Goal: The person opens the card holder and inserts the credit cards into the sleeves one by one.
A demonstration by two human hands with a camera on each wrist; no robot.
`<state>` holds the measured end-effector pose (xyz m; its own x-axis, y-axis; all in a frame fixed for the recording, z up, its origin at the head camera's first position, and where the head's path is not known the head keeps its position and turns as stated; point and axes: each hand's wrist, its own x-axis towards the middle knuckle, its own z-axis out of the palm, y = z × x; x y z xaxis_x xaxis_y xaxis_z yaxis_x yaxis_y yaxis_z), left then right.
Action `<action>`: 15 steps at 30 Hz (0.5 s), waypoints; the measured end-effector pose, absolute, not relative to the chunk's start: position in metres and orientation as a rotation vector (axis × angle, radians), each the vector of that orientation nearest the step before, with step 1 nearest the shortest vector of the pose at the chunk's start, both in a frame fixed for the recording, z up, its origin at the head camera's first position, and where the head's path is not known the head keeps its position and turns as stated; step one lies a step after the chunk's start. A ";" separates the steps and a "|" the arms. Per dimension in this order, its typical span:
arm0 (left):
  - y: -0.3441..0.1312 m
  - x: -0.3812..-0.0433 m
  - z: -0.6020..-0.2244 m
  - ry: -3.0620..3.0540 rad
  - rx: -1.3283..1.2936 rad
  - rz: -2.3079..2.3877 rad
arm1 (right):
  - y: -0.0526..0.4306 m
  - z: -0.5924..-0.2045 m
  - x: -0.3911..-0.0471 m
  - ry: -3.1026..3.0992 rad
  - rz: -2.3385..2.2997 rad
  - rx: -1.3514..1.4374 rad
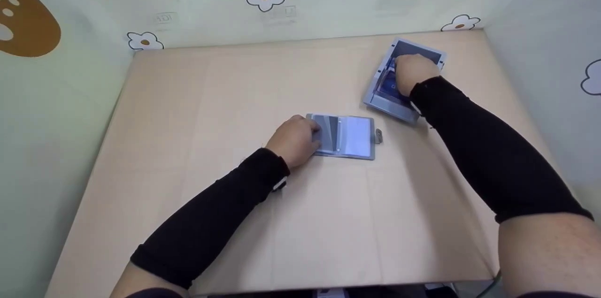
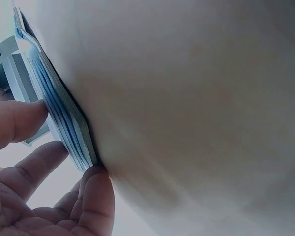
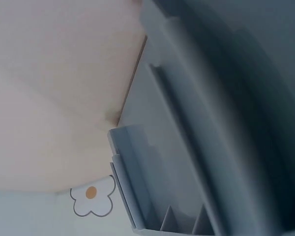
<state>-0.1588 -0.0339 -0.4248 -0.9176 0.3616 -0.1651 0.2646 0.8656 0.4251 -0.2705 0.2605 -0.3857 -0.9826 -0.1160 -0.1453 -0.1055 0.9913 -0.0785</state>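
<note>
An open card holder [image 1: 358, 136] with clear sleeves and a snap strap [image 1: 379, 136] lies on the table. My left hand [image 1: 295, 141] grips its left side. In the left wrist view, the fingers bear on the edge and inner face of the sleeve stack [image 2: 64, 105]. Further back and to the right is a grey-blue plastic box [image 1: 393, 109], where dark blue cards [image 1: 389, 86] show inside. My right hand [image 1: 415, 72] reaches down into this box over the cards, its fingertips hidden. Only the box's walls and ridges [image 3: 167, 142] show in the right wrist view.
The beige tabletop [image 1: 225, 101] meets pale walls [image 1: 328, 11] with flower prints at the back and sides. A dark cable [image 1: 490, 284] hangs by the front right corner. Black sleeves [image 1: 216, 213] cover both forearms.
</note>
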 end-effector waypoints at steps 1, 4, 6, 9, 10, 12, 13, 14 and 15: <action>-0.034 -0.159 -0.425 2.799 0.477 0.587 | 0.260 -0.386 -0.270 2.988 -0.106 -0.159; -0.033 -0.159 -0.424 2.795 0.469 0.581 | 0.259 -0.385 -0.269 2.996 -0.105 -0.144; -0.033 -0.160 -0.424 2.795 0.468 0.577 | 0.258 -0.385 -0.269 2.993 -0.101 -0.140; -0.033 -0.159 -0.424 2.795 0.465 0.575 | 0.258 -0.385 -0.268 2.986 -0.092 -0.142; -0.033 -0.159 -0.423 2.795 0.465 0.573 | 0.258 -0.385 -0.268 2.985 -0.087 -0.145; -0.033 -0.159 -0.423 2.796 0.465 0.572 | 0.258 -0.385 -0.268 2.986 -0.074 -0.155; -0.033 -0.159 -0.423 2.796 0.464 0.570 | 0.257 -0.385 -0.268 2.988 -0.070 -0.160; -0.033 -0.159 -0.423 2.796 0.464 0.567 | 0.257 -0.385 -0.268 2.991 -0.065 -0.166; -0.032 -0.159 -0.422 2.797 0.465 0.564 | 0.257 -0.385 -0.268 2.995 -0.059 -0.173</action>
